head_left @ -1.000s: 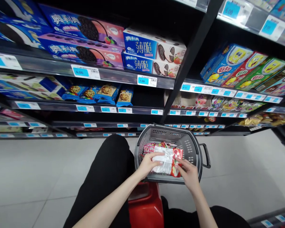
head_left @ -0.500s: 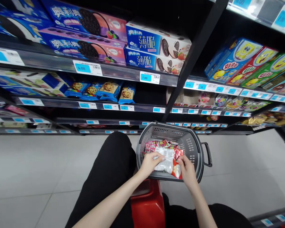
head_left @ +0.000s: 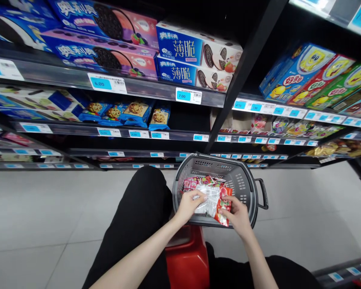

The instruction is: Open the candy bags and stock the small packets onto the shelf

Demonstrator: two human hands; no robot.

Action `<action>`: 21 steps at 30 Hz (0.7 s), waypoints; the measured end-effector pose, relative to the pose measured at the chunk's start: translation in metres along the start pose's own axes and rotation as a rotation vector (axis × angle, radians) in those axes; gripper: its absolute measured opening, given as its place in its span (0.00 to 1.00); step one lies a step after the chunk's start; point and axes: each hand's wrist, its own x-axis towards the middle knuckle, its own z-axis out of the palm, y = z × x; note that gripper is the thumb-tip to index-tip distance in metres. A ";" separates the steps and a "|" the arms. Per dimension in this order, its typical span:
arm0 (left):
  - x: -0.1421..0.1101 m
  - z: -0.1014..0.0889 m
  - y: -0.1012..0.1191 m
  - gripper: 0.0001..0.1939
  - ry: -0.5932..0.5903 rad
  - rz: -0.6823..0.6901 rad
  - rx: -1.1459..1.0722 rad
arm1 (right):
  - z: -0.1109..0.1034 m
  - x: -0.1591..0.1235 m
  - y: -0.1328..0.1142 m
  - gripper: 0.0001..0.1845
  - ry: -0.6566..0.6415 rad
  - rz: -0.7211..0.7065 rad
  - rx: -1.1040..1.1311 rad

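Observation:
A red and white candy bag [head_left: 209, 204], its printed white side facing up, lies level between my hands over the grey shopping basket [head_left: 228, 170]. My left hand [head_left: 186, 205] pinches the bag's white left part between thumb and fingers. At the red right end, my right hand [head_left: 240, 218] holds it with the thumb lower and the fingers higher on the pack. Beneath and behind it, several pink and red candy packets [head_left: 195, 183] rest in the basket, partly covered by the bag.
Shelves ahead carry blue cookie boxes [head_left: 180, 48], blue cookie packs [head_left: 136, 112] and colourful cartoon boxes [head_left: 313, 72]. The basket's handle [head_left: 263, 194] sticks out to the right. A red stool [head_left: 188, 257] is between my black-clad legs. Grey tiles [head_left: 48, 208] cover the floor.
My right hand has shifted its hold on the bag's red end, its fingers and thumb now spread farther apart. My left hand keeps its pinch. The view has tilted slightly.

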 end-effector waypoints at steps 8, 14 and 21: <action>0.001 0.009 -0.008 0.13 -0.008 -0.145 -0.288 | 0.004 -0.003 -0.011 0.15 0.063 0.079 0.209; -0.001 0.010 -0.007 0.13 -0.042 -0.135 -0.270 | 0.003 -0.002 -0.004 0.07 0.161 0.003 0.039; -0.006 0.007 0.001 0.08 -0.030 -0.047 -0.016 | 0.010 -0.001 0.003 0.12 0.237 0.109 0.025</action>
